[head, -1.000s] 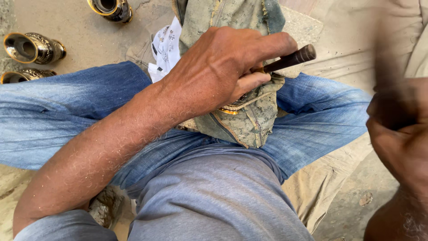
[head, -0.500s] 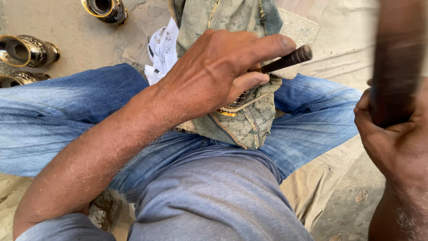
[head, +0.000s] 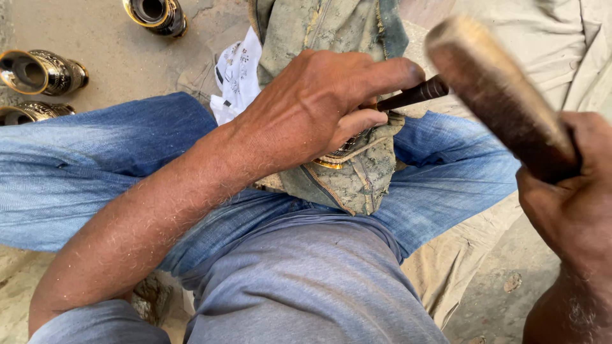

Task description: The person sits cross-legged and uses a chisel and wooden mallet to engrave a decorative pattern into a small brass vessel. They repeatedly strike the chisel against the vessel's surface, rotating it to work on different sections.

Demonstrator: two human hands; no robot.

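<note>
Three shiny brass vases are lying on their sides on the dusty floor: one up top, two more sitting at the left edge. A white printed paper scrap is poking out beside the blue jeans.

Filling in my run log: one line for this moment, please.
left hand: grips punch on brass piece | right hand: grips mallet, blurred

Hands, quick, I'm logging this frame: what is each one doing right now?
Left hand: closed on a dark chisel, over a brass piece on the lap.
Right hand: closed on a raised wooden mallet.
</note>
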